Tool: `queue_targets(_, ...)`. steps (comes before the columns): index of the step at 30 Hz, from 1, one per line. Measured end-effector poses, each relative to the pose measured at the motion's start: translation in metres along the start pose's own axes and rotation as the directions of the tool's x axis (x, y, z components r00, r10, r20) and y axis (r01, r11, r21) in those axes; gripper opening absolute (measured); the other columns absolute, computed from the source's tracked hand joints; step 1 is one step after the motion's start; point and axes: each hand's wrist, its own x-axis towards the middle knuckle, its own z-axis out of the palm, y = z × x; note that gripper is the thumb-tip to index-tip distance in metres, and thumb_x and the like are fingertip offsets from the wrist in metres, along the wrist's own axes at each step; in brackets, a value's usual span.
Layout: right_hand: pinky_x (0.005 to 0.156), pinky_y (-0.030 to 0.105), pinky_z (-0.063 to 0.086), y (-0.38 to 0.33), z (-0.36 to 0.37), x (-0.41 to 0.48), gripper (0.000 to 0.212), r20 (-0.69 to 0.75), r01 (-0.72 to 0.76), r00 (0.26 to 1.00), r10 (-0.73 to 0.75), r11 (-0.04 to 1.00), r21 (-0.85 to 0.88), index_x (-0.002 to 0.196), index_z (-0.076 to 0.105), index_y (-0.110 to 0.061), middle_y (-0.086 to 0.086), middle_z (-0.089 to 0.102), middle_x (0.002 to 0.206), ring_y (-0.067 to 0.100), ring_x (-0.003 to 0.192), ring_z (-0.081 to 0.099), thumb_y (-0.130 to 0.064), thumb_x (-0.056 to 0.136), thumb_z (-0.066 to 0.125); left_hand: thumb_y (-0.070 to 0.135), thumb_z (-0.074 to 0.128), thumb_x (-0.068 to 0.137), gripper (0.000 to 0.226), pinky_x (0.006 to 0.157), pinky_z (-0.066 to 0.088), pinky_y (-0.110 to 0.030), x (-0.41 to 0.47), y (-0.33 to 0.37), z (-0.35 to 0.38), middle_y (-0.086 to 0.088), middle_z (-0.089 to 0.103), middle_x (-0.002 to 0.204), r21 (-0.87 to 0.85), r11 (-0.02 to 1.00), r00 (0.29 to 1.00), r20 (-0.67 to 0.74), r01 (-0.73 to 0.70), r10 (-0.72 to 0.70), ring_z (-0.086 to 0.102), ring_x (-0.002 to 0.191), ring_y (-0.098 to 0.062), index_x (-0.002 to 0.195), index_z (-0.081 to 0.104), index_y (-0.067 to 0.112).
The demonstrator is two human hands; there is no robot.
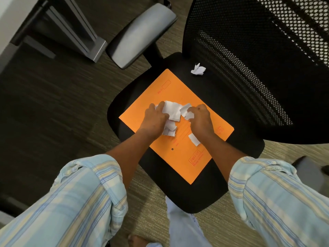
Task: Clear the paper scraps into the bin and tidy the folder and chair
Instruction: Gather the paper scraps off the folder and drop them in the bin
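An orange folder (pixel 179 157) lies flat on the black seat of an office chair (pixel 236 139). Over its middle, my left hand (pixel 154 119) and my right hand (pixel 201 120) are closed around a bunch of white paper scraps (pixel 173 111). More scraps (pixel 170 130) hang below my left hand. One loose scrap (pixel 194 139) lies on the folder beside my right wrist. A crumpled scrap (pixel 198 69) rests on the seat behind the folder, near the mesh backrest (pixel 258 50). No bin is in view.
The chair's grey left armrest (pixel 140 34) juts out at the upper left. A metal desk leg (pixel 85 32) stands on the carpet (pixel 53 104) beyond it. A dark chair part (pixel 309 166) shows at the right edge.
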Motion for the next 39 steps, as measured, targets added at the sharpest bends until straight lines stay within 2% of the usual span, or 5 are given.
queue_targets(9, 0.074, 0.032, 0.045, 0.003, -0.005, 0.006, 0.023, 0.012, -0.036, 0.999, 0.036, 0.998, 0.053, 0.109, 0.059, -0.008, 0.004, 0.047, 0.12, 0.028, 0.099, 0.051, -0.002, 0.087, 0.057, 0.022, 0.053, 0.084, 0.013, 0.066, 0.042, -0.032, -0.006, 0.0, 0.013, 0.001, 0.048, 0.1, -0.171, 0.985, 0.993, -0.12, -0.024, 0.003, 0.046, 0.095, -0.023, 0.096, 0.049, 0.022)
queue_targets(14, 0.081, 0.031, 0.045, 0.002, -0.005, 0.007, 0.024, 0.023, 0.068, 0.997, -0.067, 0.997, -0.039, 0.104, 0.064, -0.004, 0.013, 0.054, 0.117, 0.027, 0.1, 0.053, 0.005, 0.082, 0.064, 0.012, 0.051, 0.088, 0.037, 0.094, 0.043, -0.042, -0.005, -0.001, 0.012, -0.011, 0.037, 0.142, -0.219, 0.976, 0.998, -0.07, -0.016, 0.001, 0.038, 0.121, -0.032, 0.124, 0.049, 0.011)
queue_targets(22, 0.071, 0.034, 0.047, 0.0, -0.002, 0.001, 0.014, -0.048, 0.077, 0.996, -0.078, 0.997, -0.025, 0.089, 0.067, -0.001, 0.014, 0.06, 0.097, 0.024, 0.087, 0.055, 0.006, 0.086, 0.055, 0.008, 0.06, 0.084, 0.017, 0.071, 0.036, -0.035, -0.004, 0.0, 0.003, -0.01, 0.06, 0.103, -0.212, 0.977, 0.992, -0.121, 0.011, -0.037, 0.044, 0.097, -0.031, 0.1, 0.065, 0.009)
queue_targets(28, 0.063, 0.012, 0.035, -0.003, -0.008, -0.009, 0.021, -0.159, -0.048, 0.984, 0.075, 0.985, 0.168, 0.086, 0.068, -0.003, 0.009, 0.06, 0.098, 0.013, 0.084, 0.051, 0.008, 0.086, 0.05, 0.01, 0.058, 0.086, 0.018, 0.073, 0.038, -0.035, -0.015, 0.001, -0.01, -0.008, 0.063, 0.105, -0.261, 0.963, 0.98, -0.164, 0.068, -0.114, 0.046, 0.098, -0.029, 0.102, 0.066, 0.009)
queue_targets(39, 0.078, 0.022, 0.038, -0.05, -0.02, -0.045, 0.019, -0.291, 0.05, 0.956, 0.019, 0.973, 0.227, 0.092, 0.068, 0.003, 0.017, 0.063, 0.104, 0.028, 0.1, 0.056, 0.012, 0.084, 0.054, -0.001, 0.065, 0.08, 0.018, 0.067, 0.047, -0.036, -0.062, 0.005, -0.039, -0.007, 0.067, 0.098, -0.512, 0.828, 0.883, -0.249, 0.23, -0.399, 0.048, 0.091, -0.026, 0.095, 0.07, 0.009)
